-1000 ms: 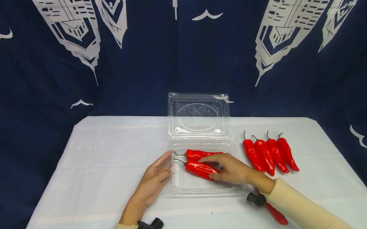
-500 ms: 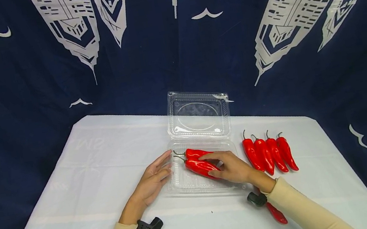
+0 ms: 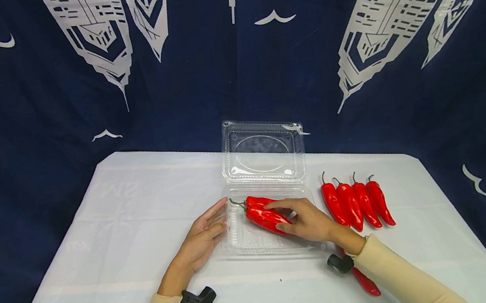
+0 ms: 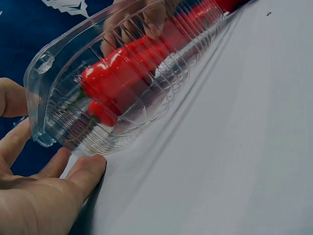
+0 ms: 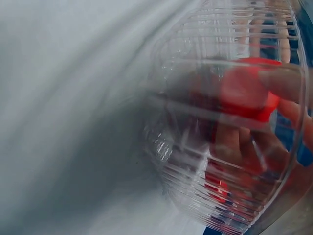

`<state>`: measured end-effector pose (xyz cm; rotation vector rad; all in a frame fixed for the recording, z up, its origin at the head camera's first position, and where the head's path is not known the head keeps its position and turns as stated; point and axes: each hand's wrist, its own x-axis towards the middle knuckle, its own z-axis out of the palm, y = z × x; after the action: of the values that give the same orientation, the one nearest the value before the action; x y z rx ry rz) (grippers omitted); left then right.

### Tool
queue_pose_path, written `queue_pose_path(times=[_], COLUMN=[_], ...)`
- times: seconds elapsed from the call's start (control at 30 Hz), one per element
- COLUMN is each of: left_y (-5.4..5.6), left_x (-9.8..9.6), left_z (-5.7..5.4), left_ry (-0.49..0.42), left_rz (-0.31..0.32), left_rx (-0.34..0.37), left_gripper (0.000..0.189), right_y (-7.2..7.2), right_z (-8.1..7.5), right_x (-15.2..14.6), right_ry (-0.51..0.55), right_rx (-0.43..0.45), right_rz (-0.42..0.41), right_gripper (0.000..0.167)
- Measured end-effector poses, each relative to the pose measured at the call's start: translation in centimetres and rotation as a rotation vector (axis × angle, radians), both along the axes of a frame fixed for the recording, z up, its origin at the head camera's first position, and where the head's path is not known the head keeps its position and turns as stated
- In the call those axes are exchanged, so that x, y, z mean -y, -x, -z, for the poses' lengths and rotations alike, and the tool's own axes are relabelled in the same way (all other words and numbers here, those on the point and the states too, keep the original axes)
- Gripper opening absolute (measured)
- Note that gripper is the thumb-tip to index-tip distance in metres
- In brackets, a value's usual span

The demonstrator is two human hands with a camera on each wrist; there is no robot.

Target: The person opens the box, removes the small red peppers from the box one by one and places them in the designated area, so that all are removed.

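Observation:
My right hand (image 3: pixel 308 220) pinches a red chili pepper (image 3: pixel 265 220) between thumb and fingers, inside a clear plastic clamshell container (image 3: pixel 258 248). Behind it in the container lies a second red chili pepper (image 3: pixel 255 201), partly covered by the held one. Both stems point left. My left hand (image 3: pixel 201 239) has its fingers extended along the container's left side. In the left wrist view, the left fingertips (image 4: pixel 93 166) sit right at the container's lower corner, and the peppers (image 4: pixel 115 73) show through its wall. The right wrist view shows the held pepper (image 5: pixel 244 90) through ribbed plastic.
The container's raised lid (image 3: pixel 262 153) leans back at the far edge of the white table (image 3: pixel 138 210). To the right, several red peppers (image 3: pixel 350 206) lie in a row. Another red pepper (image 3: pixel 366 282) is partly hidden under the right forearm. A dark blue patterned cloth (image 3: pixel 213 82) hangs behind.
The held pepper has shifted slightly back against the other one, its stem rising to overlap the other stem. The right hand moved slightly with it; the left hand stayed in place.

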<state>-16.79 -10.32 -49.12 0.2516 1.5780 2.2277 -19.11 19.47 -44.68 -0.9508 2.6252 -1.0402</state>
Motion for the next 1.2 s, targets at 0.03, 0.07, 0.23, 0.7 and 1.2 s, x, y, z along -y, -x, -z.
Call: queue_pose_path(times=[0.03,0.07,0.23,0.7,1.2], left_y=[0.02,0.03,0.01,0.05,0.06], left_x=[0.0,-0.01,-0.03,-0.09,-0.11], left_z=[0.0,-0.03,-0.08,0.07,0.22], left_ry=[0.005,0.008,0.013,-0.003,0.0], left_rz=[-0.002,-0.001,0.001,-0.004,0.007], left_rx=[0.0,-0.002,-0.004,0.0,-0.016], left_gripper=[0.065,0.065,0.066,0.065,0.067], right_y=[-0.01,-0.01,-0.1,-0.07,-0.07], right_z=[-0.03,-0.06,-0.16,-0.02,-0.12], right_x=[0.01,0.01,0.05,-0.04,-0.28], right_ry=[0.004,0.007,0.018,0.04,0.102], right_rx=[0.005,0.009,0.022,0.007,0.056], right_rz=[0.003,0.006,0.003,0.012,0.086], right_gripper=[0.051,0.051,0.052,0.049,0.049])
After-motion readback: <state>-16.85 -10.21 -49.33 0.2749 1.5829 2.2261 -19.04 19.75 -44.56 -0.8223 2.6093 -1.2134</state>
